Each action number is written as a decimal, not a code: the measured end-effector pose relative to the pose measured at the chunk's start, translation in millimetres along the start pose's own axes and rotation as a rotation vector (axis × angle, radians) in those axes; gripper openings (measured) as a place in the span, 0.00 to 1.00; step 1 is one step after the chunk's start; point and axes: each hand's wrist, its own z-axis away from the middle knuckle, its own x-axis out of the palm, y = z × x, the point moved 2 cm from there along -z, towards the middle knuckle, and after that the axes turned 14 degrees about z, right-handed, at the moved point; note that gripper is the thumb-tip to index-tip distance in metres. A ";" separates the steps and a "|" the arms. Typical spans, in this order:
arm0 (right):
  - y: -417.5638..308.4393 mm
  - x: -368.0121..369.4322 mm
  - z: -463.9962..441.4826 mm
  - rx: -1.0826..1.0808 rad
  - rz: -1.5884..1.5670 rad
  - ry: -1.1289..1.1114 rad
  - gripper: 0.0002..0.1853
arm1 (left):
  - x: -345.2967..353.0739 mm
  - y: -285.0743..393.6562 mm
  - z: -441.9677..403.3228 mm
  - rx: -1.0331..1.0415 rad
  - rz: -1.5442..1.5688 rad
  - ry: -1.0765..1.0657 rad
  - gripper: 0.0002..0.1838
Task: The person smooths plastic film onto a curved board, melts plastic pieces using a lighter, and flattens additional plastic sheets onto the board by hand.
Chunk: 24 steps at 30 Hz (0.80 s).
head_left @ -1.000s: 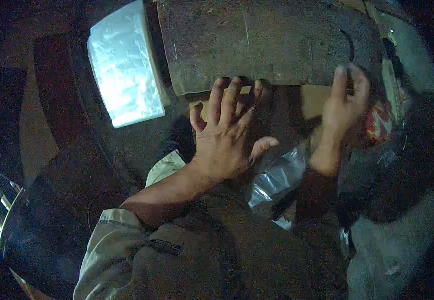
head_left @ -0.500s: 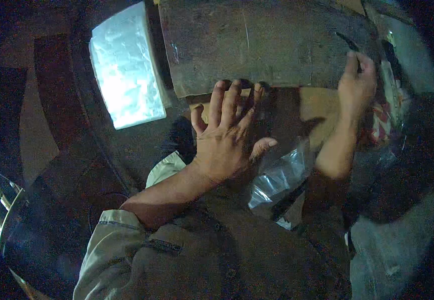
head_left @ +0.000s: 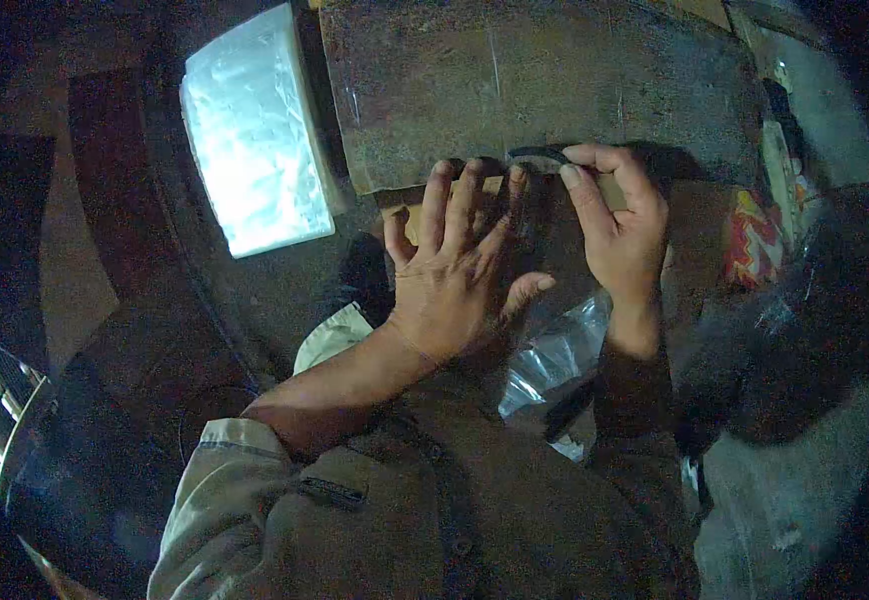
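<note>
Beige sleeve (head_left: 220, 500): nearest on the left, its cuff clear of the wrist.
Clear bag (head_left: 555, 355): crumpled between the forearms, apart from the fingers.
Left hand (head_left: 445, 300): open, palm down, fingers spread and tips at the board's near edge, grasping nothing visible; probably there to steady that edge.
Right hand (head_left: 630, 230): thumb and forefinger pinch one end of the dark strip, a light hold that seems meant for precise placing.
Dark strip (head_left: 538, 153): slightly curved, lying along the near edge of the board, its free end just beside the left fingertips; whether it is fixed there, I cannot tell.
Red packet (head_left: 752, 240): off to the right, beyond the right hand's reach of work.
Board (head_left: 555, 90): brown, worn, spread beyond both hands.
Plastic stack (head_left: 255, 140): flat, left of the board, likely kept aside for easy access.
Change: the right hand and strip have come leftward from the board's right side; the left hand has barely moved.
</note>
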 end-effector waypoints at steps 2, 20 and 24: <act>-2.4 -0.7 -0.6 -0.035 0.030 -0.002 0.06 | 0.9 0.1 1.0 0.006 0.012 0.006 0.41; -7.8 5.4 1.1 0.049 0.020 0.066 0.06 | -4.1 -0.9 1.4 -0.007 -0.020 -0.027 0.42; -5.7 -3.4 6.4 0.152 -0.084 0.167 0.07 | -6.9 1.0 -0.7 -0.009 -0.017 -0.032 0.43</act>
